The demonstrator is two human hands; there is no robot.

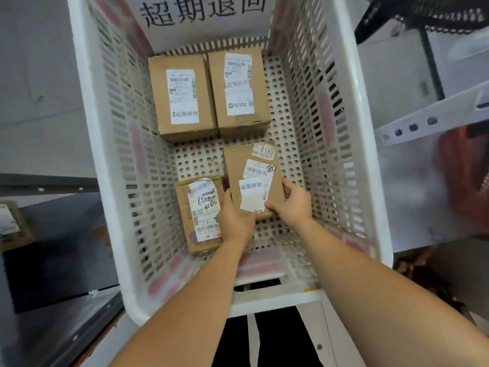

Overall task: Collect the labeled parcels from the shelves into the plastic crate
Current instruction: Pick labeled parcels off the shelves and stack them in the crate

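Placement of a labeled parcel (252, 181) inside the white plastic crate (352, 128), seen from above. The parcel is grasped from both flanks: the left hand (234, 221) is pressed against its near-left edge and the right hand (292, 201) is wrapped around its right edge, with a thumb laid on the labeled top face. The parcel is held low in the crate, over the right half of the perforated floor; whether its underside already touches the floor cannot be told. Just to its left, a taped parcel (202, 213) with handwritten numerals lies on the floor, touching or nearly touching the held one. Two further parcels (209, 94) stand side by side against the far wall, below a printed sign (203, 11).

Probable faults from this position: (a) the held parcel may catch on the top edge of the taped parcel and come to rest tilted, because the gap between them is closed on the left; (b) the fingers of the left hand may be pinched between the two boxes if the parcel is lowered before they are drawn out; (c) an early release may let the parcel drop and land crooked, wasting floor space for later parcels; (d) the loose corner of a label may be creased or torn under the thumb
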